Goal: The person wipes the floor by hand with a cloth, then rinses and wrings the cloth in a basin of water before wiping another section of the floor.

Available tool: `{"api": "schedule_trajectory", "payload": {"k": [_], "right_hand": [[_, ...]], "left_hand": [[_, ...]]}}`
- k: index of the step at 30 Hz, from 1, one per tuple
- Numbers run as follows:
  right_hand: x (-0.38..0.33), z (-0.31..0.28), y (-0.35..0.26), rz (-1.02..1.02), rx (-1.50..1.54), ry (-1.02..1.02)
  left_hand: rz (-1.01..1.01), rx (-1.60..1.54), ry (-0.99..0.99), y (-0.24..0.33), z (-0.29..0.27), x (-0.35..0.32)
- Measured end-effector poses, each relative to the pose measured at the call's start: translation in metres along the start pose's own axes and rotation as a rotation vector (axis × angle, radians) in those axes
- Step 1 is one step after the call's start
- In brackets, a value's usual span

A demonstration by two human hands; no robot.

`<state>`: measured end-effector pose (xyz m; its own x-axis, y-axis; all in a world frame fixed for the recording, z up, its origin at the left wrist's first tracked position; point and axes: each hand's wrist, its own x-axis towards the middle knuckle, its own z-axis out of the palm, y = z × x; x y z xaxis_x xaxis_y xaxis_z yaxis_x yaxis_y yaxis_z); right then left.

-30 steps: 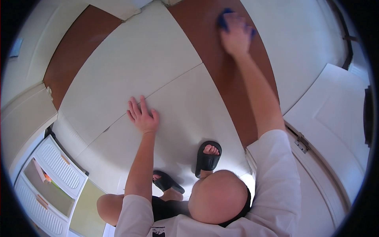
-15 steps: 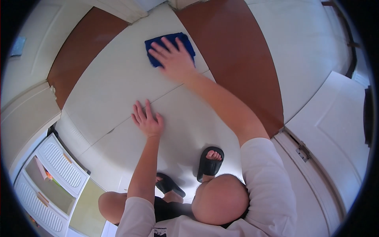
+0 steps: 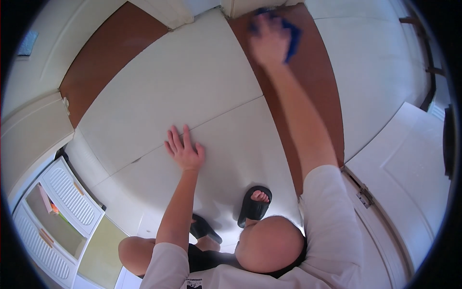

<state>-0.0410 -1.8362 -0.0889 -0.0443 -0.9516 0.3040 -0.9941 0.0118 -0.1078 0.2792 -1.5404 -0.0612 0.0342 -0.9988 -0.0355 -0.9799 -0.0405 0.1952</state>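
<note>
right grip pressing a blue cloth, left palm lying flat

right hand is reaching far out with the arm stretched long, and its grip is closing over a blue cloth; the fingers are blurred, so how tightly they are curling around it cannot be told. the cloth is showing mostly past the right side of the hand, lying on the brown strip of floor, close to the top of the view where a pale wall corner is meeting the floor.

left hand is resting palm down with its fingers spread wide, holding nothing. it is lying on the cream floor panel, right at the seam where one pale panel is joining the next, well apart from the cloth.

the person is crouching low over the floor, wearing a white t-shirt. a foot in a black sandal is standing on the pale floor between the two arms, and a second black sandal is sitting partly under the left forearm beside a bent knee.

a second brown strip is running along the upper left. a white cabinet with slatted doors is standing at the lower left, and a white panelled door is lying along the right side with a metal hinge near its lower edge.
</note>
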Motion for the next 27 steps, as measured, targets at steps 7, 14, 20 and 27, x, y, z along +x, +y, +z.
{"api": "schedule_trajectory", "payload": {"k": [7,14,20,27], "right_hand": [[-0.038,-0.030,-0.056,-0.532,0.246,-0.257],[0.044,-0.015,0.171,0.177,-0.119,-0.027],[0.049,0.014,0.042,0.290,-0.081,-0.048],[-0.025,-0.038,0.159,0.027,-0.067,-0.060]], "left_hand": [[0.003,0.005,0.006,-0.004,-0.001,-0.001],[0.018,-0.049,-0.024,0.016,0.000,0.002],[0.011,0.003,-0.018,0.001,-0.003,0.003],[0.017,-0.047,-0.006,0.007,0.003,0.001]]}}
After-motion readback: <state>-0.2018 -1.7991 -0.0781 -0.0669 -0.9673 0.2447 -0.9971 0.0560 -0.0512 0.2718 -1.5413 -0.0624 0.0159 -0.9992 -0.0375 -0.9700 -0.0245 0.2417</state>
